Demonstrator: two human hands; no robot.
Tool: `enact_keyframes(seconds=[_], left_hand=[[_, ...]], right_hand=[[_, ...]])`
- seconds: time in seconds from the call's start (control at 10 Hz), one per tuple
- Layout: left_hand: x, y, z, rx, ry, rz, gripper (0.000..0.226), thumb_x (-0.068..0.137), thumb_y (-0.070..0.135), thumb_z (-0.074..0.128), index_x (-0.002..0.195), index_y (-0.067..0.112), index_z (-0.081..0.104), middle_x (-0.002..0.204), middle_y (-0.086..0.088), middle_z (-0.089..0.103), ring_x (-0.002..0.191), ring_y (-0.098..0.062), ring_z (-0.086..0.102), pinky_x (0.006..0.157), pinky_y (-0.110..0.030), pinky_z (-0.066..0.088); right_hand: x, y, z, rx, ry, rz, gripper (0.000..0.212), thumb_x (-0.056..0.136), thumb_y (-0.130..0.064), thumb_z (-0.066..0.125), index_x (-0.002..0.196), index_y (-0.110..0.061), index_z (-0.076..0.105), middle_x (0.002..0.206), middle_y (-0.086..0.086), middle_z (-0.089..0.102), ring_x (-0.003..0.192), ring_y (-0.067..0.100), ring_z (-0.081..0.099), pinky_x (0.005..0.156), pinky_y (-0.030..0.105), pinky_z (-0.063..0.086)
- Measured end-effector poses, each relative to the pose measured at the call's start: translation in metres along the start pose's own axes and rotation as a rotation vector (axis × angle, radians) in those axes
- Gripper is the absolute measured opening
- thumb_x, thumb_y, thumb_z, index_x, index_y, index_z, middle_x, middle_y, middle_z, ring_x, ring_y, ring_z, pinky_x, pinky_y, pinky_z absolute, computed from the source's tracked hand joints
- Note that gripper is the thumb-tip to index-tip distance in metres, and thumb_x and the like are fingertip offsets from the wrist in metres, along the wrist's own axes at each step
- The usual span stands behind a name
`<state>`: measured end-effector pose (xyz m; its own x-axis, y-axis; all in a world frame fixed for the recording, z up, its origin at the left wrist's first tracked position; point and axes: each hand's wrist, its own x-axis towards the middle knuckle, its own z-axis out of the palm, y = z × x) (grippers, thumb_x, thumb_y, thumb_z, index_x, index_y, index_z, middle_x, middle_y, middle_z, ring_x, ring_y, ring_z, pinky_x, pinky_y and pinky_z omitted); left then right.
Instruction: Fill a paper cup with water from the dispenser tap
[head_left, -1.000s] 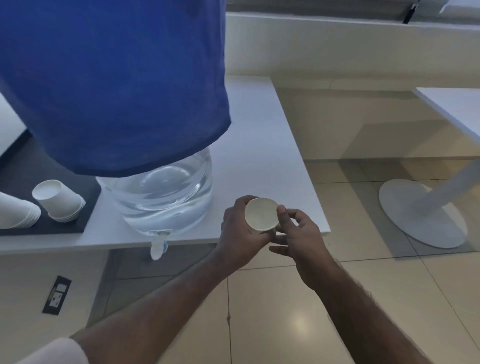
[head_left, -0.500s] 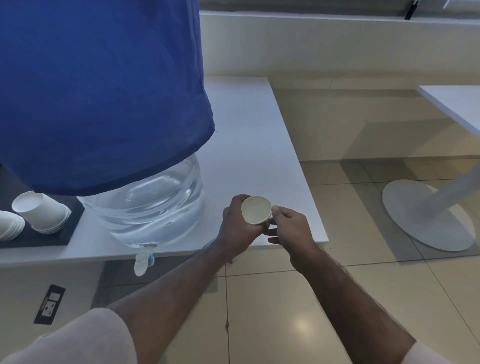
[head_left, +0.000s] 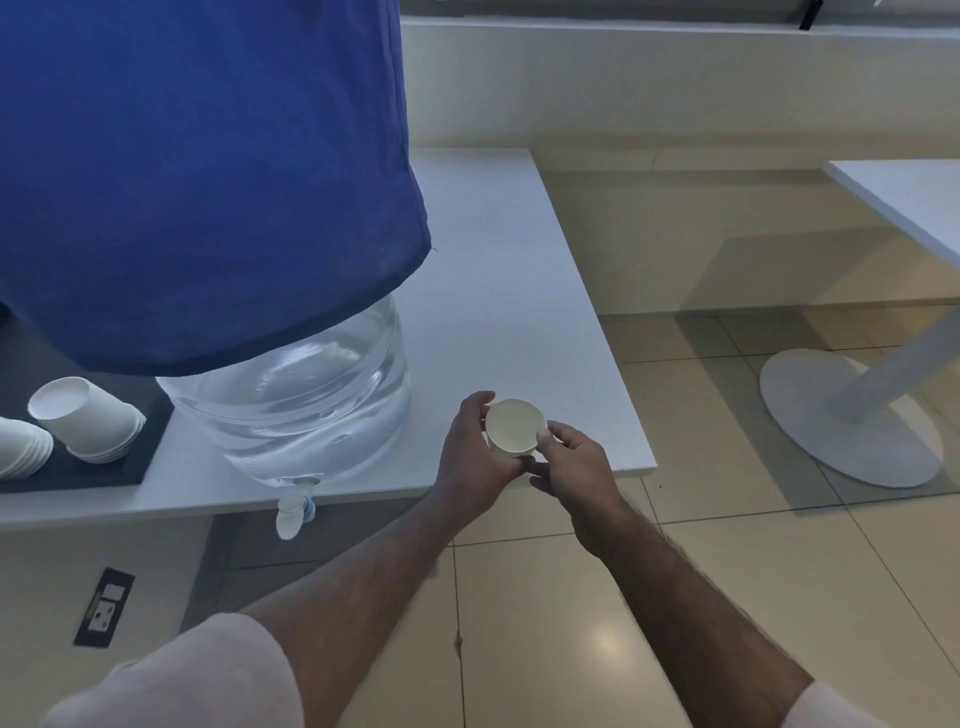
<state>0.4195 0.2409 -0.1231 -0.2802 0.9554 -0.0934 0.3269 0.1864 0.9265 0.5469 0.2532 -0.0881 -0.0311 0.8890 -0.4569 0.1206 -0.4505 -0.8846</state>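
A white paper cup (head_left: 514, 427) sits between both hands over the table's front edge, its open mouth facing me. My left hand (head_left: 470, 457) wraps its left side; my right hand (head_left: 571, 462) pinches its right rim and base. The water jug (head_left: 306, 410) stands to the left on the white table (head_left: 519, 322), its upper part under a blue cloth cover (head_left: 197, 182). The white tap (head_left: 292, 512) juts from the jug's base past the table edge, well left of the cup and lower.
Stacks of white paper cups (head_left: 85, 418) lie on a dark mat (head_left: 98, 475) at the left. A wall socket (head_left: 104, 605) sits below the table. A second table with a round base (head_left: 852, 421) stands at the right on the tiled floor.
Both hands and the cup have stayed together by the table's front edge with little motion; the view has shifted slightly, so the jug and stacked cups sit a bit differently in frame.
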Motion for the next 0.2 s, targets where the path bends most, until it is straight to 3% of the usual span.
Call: enact_keyframes(seconds=[0.1,0.2], left_hand=[[-0.0146,-0.0033,-0.0085,-0.018,-0.004,0.013,0.098,0.067,0.010,0.094,0.148,0.017,0.039,0.129,0.003,0.055,0.112,-0.014,0.058,0.082,-0.005,0.044],[-0.0222,-0.0051,-0.0129,-0.039,-0.012,0.006,0.101,0.067,0.010,0.094,0.150,0.016,0.037,0.133,0.002,0.055,0.117,-0.013,0.055,0.090,-0.007,0.043]], right_hand=[[-0.0095,0.0041,0.0019,0.032,0.023,0.021,0.045,0.102,-0.019,0.052,0.145,-0.011,0.042,0.132,0.011,0.057,0.115,0.029,0.062,0.098,0.043,0.053],[-0.0160,0.0061,0.0006,0.033,0.057,0.024,0.048,0.101,-0.018,0.052,0.147,-0.011,0.039,0.140,0.015,0.053,0.122,0.030,0.057,0.104,0.047,0.049]])
